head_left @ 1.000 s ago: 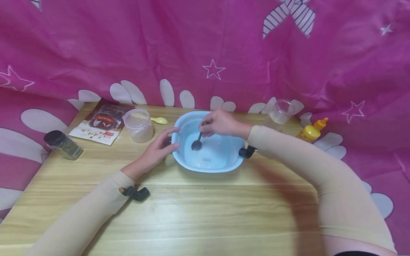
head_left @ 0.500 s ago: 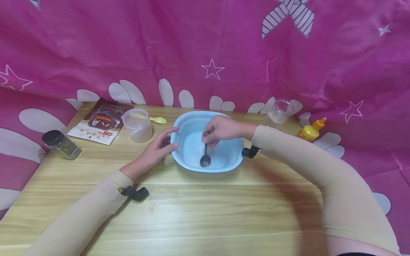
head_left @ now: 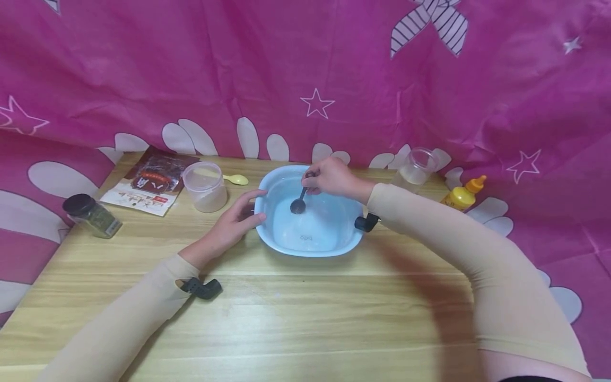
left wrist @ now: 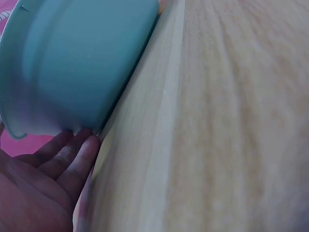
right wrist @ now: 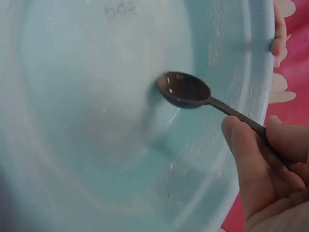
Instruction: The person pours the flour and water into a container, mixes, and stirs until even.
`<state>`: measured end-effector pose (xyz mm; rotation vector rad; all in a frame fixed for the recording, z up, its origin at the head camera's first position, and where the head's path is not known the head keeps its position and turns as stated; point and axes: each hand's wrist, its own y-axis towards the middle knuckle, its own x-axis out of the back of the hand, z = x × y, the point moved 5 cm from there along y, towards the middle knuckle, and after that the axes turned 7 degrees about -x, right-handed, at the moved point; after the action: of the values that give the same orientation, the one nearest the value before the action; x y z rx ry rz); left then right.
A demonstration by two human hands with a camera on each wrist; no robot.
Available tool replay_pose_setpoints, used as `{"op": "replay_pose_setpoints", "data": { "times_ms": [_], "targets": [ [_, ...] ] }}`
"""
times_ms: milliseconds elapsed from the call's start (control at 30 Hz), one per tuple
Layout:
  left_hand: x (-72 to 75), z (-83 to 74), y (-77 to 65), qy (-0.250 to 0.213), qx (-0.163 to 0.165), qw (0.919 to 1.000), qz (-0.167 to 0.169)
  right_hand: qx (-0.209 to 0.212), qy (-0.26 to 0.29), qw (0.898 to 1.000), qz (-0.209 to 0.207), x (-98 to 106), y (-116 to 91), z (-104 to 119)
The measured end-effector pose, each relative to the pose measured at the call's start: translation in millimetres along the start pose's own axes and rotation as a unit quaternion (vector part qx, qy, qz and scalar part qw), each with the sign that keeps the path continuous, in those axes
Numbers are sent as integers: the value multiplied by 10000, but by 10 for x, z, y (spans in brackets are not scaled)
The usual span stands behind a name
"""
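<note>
A dark spoon (head_left: pixel 298 206) is pinched by its handle between the thumb and fingers of my right hand (head_left: pixel 331 178). Its bowl hangs inside the light blue basin (head_left: pixel 311 253), over the back left part. In the right wrist view the spoon (right wrist: pixel 186 91) is tilted, with bright glints in its bowl. Small droplets dot the inner wall of the basin (right wrist: pixel 227 96). My left hand (head_left: pixel 233 223) holds the basin's left side, thumb and index finger at the rim. Seen from the left wrist, the other fingers (left wrist: pixel 77 162) lie against its outer wall, low beside the table.
Left of the basin stand a clear tub (head_left: pixel 206 193) of pale contents, a yellow spoon (head_left: pixel 236 180), a brown-and-white food packet (head_left: pixel 148 183) and a black-capped jar (head_left: pixel 93 215). Behind my right arm are a clear cup (head_left: pixel 416 167) and a yellow bottle (head_left: pixel 460 197). A pink curtain (head_left: pixel 267 69) hangs behind.
The spoon has swept from the basin's middle left towards its front edge, then back and left to the rear part. My right hand travels with it; the left hand and basin stay put.
</note>
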<state>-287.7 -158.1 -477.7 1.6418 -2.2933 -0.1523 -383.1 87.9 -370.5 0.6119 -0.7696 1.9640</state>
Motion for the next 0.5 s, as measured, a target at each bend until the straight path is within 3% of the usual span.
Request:
{"op": "replay_pose_setpoints", "data": {
  "times_ms": [167, 333, 500],
  "targets": [
    [-2, -5, -5, 18, -1, 10000, 9, 196, 268, 9977, 588, -150, -77, 63],
    [4, 11, 1, 40, -11, 10000, 21, 433, 144, 9915, 1221, -266, -182, 99],
    [1, 17, 9, 34, 12, 10000, 18, 465, -239, 9918, 1169, -186, -232, 80]
  ]
}}
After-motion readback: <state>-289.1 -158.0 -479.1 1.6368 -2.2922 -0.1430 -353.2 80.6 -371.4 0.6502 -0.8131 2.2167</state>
